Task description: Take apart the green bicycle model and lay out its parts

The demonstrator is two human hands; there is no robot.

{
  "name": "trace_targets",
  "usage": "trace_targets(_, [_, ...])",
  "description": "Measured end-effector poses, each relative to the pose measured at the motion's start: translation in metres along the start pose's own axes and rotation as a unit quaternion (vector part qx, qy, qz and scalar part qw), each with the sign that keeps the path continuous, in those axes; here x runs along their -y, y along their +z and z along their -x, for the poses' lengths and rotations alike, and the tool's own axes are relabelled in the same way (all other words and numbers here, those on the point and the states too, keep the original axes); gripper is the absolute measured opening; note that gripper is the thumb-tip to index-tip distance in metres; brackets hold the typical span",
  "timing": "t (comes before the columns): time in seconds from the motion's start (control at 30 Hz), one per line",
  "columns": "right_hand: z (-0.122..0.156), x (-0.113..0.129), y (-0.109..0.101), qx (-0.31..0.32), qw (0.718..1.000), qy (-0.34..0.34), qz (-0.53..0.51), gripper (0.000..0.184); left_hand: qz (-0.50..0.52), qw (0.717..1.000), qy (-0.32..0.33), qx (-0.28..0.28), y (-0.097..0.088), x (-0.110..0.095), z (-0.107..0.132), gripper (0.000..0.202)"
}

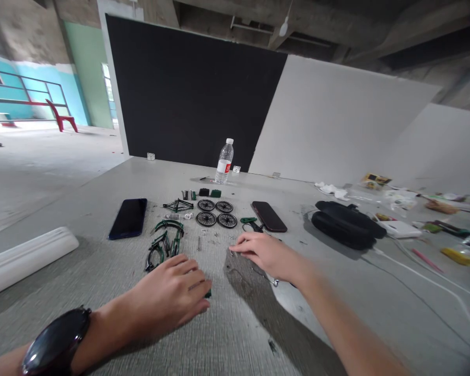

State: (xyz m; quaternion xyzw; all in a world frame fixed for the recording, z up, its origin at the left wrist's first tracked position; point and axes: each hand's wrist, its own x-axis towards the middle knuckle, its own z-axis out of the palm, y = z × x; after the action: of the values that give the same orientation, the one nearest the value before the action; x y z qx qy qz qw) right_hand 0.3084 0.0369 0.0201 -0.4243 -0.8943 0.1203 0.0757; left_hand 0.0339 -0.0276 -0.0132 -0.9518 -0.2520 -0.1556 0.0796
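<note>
Your left hand [180, 286]: fingers loosely curled over a green part [208, 294], near centre, hold unclear; part probably light, stiff; take its exposed end. Your right hand [264, 253]: fingers bunched, pinch unclear.

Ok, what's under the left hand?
A bit of a green part shows at the edge of the left hand; whatever else lies beneath is covered and can't be seen.

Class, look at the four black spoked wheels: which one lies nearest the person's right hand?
The front-right wheel: it lies in the row nearer the person and closest to the right hand; the others sit farther back, farther left, or both.
</note>
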Motion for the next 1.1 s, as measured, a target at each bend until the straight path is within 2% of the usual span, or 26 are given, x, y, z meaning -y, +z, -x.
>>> trace_targets(0.13, [-0.002,0.011,0.002,0.004,0.999,0.011,0.05,0.039,0.004,1.0,0.002,-0.008,0.003,0.0,0.001,0.013])
trace_targets(0.37, [-0.004,0.031,-0.001,0.017,0.997,0.027,0.067,0.043,0.009,1.0,-0.001,-0.004,0.004,0.0,0.002,0.014])
trace_targets(0.57, [-0.001,0.027,-0.003,0.007,0.996,0.017,0.091,0.04,0.007,1.0,-0.006,0.004,0.004,0.0,0.002,0.015])
trace_targets(0.93, [0.001,0.016,0.0,0.007,0.998,0.032,0.05,0.039,0.005,1.0,0.0,-0.009,0.003,-0.001,0.002,0.015])
trace_targets(1.1, [0.0,0.013,0.0,0.024,0.998,0.042,0.039,0.04,0.013,1.0,-0.012,0.013,0.0,-0.002,0.001,0.013])
